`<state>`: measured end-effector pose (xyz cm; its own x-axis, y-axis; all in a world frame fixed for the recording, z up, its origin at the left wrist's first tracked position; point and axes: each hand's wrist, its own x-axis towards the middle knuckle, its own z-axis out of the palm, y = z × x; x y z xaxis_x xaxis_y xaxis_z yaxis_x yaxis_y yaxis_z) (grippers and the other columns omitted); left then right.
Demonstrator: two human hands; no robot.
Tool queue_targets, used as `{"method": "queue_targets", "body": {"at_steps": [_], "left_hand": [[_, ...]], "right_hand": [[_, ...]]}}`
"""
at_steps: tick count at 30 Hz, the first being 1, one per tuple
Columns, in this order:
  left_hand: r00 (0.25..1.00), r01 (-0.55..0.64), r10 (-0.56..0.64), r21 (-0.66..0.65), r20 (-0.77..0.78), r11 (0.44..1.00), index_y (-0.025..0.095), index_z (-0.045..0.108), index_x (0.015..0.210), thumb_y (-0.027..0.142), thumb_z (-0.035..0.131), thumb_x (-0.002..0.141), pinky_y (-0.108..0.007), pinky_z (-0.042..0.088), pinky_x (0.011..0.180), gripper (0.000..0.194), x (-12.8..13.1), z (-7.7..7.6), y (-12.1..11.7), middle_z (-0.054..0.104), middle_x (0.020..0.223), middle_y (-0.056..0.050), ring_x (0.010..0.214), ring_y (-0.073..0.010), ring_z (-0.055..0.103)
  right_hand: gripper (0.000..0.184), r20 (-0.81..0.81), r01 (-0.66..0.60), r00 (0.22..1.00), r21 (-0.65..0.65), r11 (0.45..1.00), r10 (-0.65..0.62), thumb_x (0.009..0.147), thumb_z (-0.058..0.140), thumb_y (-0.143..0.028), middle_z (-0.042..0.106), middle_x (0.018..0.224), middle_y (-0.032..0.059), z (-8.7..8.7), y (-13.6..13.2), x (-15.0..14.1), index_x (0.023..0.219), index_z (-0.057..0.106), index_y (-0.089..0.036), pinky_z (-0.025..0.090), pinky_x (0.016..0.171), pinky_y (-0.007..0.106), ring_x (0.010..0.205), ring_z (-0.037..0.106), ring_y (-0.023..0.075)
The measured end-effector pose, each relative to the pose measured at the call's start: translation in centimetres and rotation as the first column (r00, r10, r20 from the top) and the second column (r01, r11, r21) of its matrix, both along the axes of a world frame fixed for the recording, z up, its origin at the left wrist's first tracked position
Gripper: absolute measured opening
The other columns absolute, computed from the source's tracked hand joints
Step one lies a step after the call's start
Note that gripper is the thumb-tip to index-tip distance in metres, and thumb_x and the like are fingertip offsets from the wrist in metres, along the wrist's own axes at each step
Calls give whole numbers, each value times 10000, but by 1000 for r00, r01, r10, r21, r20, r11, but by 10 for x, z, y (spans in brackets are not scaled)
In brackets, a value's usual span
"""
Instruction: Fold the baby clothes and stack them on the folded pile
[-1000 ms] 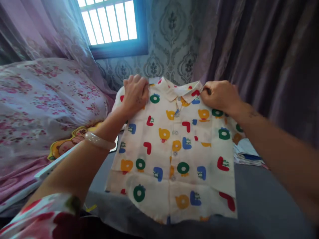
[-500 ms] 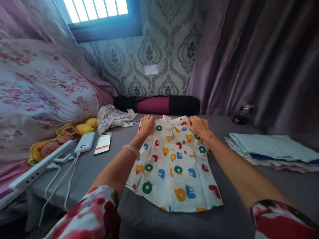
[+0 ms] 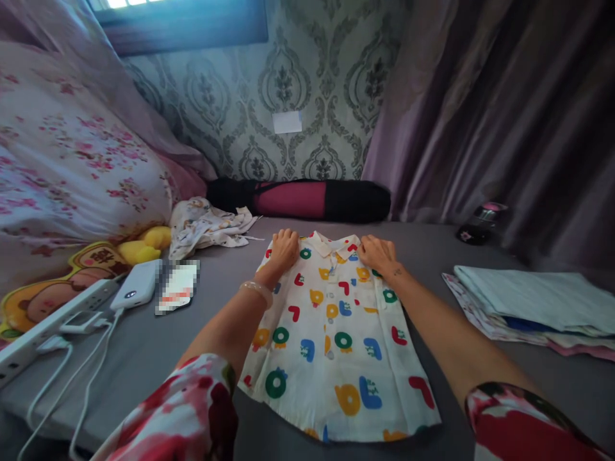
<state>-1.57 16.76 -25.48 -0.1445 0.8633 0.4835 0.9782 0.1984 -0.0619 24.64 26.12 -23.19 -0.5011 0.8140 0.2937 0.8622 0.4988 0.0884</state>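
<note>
On cloth, brightly patterned white shirt

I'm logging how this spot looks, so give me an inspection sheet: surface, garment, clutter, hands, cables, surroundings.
Surface: grey covering, lightly creased.
Garment: printed shirt, front up, collar toward the wall.
Clutter: phone, white device, crumpled cloth at left; folded stack at right.
Hands: left hand and right hand each grip the shirt near a shoulder.
Cables: white cables by the power strip, one plugged into the white device.
Surroundings: curtain at right; black-and-maroon roll along the wall.
</note>
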Motion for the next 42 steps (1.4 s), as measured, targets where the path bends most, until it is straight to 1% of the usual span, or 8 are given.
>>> {"method": "queue_targets", "body": {"at_steps": [13, 18, 23, 26, 30, 36, 39, 42], "left_hand": [[999, -17, 13, -130, -35, 991, 116, 593, 1031, 146, 364, 895, -422, 332, 844, 268, -16, -10, 62, 589, 1081, -179, 1045, -321, 503], [995, -33, 64, -341, 79, 939, 112, 609, 1097, 156, 384, 883, -424, 341, 877, 314, -19, -15, 73, 642, 1111, -179, 1052, -312, 568], [948, 11, 125, -422, 293, 907, 177, 663, 1044, 257, 419, 892, -429, 331, 944, 298, -17, -6, 92, 681, 1133, -126, 1078, -290, 597], [909, 49, 141, -438, 391, 898, 206, 675, 1052, 316, 451, 888, -412, 341, 955, 299, -10, 0, 102, 704, 1092, -94, 1069, -269, 606], [904, 73, 116, -418, 411, 906, 214, 672, 1056, 357, 489, 880, -380, 363, 928, 291, -4, -3, 104, 702, 1084, -79, 1070, -258, 601], [969, 180, -128, -247, 213, 952, 162, 625, 1043, 300, 422, 917, -409, 349, 907, 276, -3, -21, 94, 650, 1135, -154, 1096, -279, 568], [980, 140, -88, -306, 178, 942, 159, 638, 976, 366, 406, 916, -430, 335, 913, 316, -9, -16, 89, 681, 1040, -156, 1010, -281, 607], [978, 47, 42, -410, 205, 911, 173, 659, 843, 491, 425, 881, -458, 326, 929, 397, -27, -3, 82, 709, 887, -125, 952, -299, 627]], "right_hand": [[343, 69, -7, 998, -69, 998, 12, 939, 339, -255, 659, 1101, 155, -27, 65, -27, 1046, 642, -136, 407, 768, 317, 949, 640, 242], [287, -18, 22, 999, -209, 978, -26, 896, 434, -246, 667, 1132, 132, -36, 76, -29, 1052, 661, -167, 422, 812, 313, 1030, 616, 248], [259, -186, -52, 982, -432, 900, -33, 885, 503, -244, 686, 1113, 108, -31, 95, -38, 1072, 671, -183, 433, 787, 258, 1000, 626, 215], [239, -251, -82, 966, -500, 862, -54, 901, 523, -277, 697, 1061, 91, -31, 102, -44, 1063, 661, -169, 438, 750, 232, 934, 634, 185], [198, -287, -64, 956, -432, 900, -70, 887, 558, -309, 686, 1033, 74, -40, 99, -44, 1016, 638, -183, 427, 776, 261, 927, 617, 185], [215, -221, -81, 975, -230, 970, 29, 917, 490, -329, 636, 1123, 111, -46, 82, -38, 1027, 600, -182, 400, 855, 302, 1056, 554, 221], [287, -196, -39, 980, -304, 952, -23, 909, 494, -408, 644, 1121, 121, -39, 82, -31, 1034, 616, -181, 413, 814, 286, 1028, 571, 223], [402, -219, 33, 962, -495, 868, -161, 918, 435, -514, 692, 932, 108, -27, 91, -12, 909, 655, -177, 424, 686, 265, 849, 619, 206]]}}
